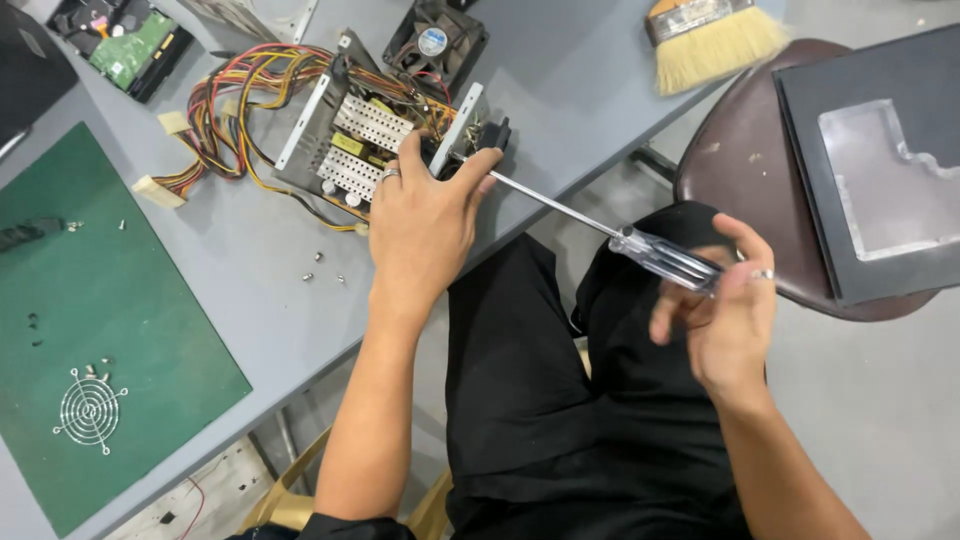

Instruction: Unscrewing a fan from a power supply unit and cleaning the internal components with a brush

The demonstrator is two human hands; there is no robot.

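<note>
Head view showed the left hand (425, 225) gripping the opened power supply (375, 140), loose screws (320, 265) beside it, while the right hand (725, 310) grasped a screwdriver (600, 228) at its edge.

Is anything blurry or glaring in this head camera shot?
Head view: even, soft light with faint shadows; the right hand on the screwdriver is motion-blurred at the fingers; the left hand and power supply look sharp; mild glare on the grey panel.
</note>
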